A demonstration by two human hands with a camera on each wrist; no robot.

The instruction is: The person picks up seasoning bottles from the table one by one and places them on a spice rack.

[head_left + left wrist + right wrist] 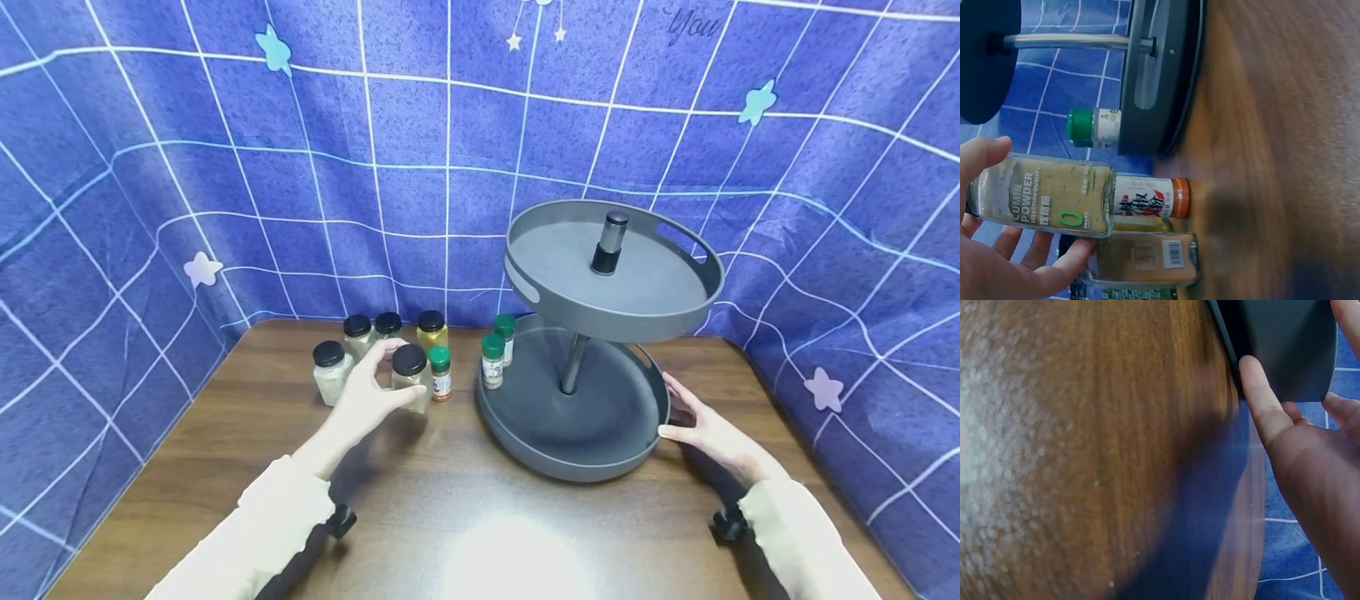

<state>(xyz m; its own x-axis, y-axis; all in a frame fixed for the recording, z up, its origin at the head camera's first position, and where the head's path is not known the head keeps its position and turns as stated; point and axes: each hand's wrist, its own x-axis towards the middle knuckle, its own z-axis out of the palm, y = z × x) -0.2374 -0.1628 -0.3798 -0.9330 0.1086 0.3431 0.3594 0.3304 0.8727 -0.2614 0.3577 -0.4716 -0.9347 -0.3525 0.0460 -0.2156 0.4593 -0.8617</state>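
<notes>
My left hand (366,397) grips a glass jar of cumin powder (1063,194) with a black lid, thumb on one side and fingers on the other. The left wrist view shows its base raised off the table. Close beside it stands a green-capped bottle of reddish spice (441,382). My right hand (708,433) touches the outer wall of the lower tray (555,429) of a dark grey two-tier rack, its fingers spread along the side. Two green-capped spice bottles, a front one (492,365) and a rear one (505,335), stand on that tray's left part.
Several black-lidded jars stand left and behind my left hand, among them a pale one (332,379) and a yellow one (432,332). The rack's upper tray (562,287) overhangs the lower one around a metal post (574,367). A blue cloth (420,200) hangs behind the wooden table (420,500).
</notes>
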